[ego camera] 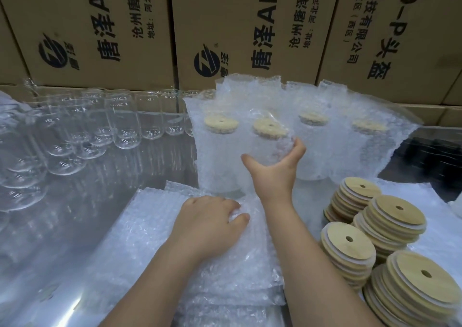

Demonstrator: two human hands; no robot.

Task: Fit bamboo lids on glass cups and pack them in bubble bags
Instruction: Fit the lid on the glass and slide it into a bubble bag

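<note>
Glass cup with a round bamboo lid (269,127), already inside a clear bubble bag (262,101), sits in the person's right hand (275,170) at the middle of the head view. The thumb lies on the left of the cup and the fingers curl round its right side, gripping the cup through the bag low on its body. The bag's open top stands up above the lid. Whether the cup's base rests on the table or is lifted cannot be told.

This cup is in a row of other bagged, lidded glass cups (313,136): one stands just to its left and two to its right, all upright with their bag tops fanned open.

The left hand (210,224) lies palm down, nearer the camera, on a stack of flat clear bubble bags (150,231). Its thumb and bent fingers pinch a fold of the top bubble bag (250,251).

On the left, bare clear glass cups (122,124) stand in rows on the shiny table (75,201), without lids. On the right, beside the right forearm, several stacks of round bamboo lids with a small hole (397,216) rest close together. Brown cardboard boxes with black print (100,26) form a wall behind everything.
</note>
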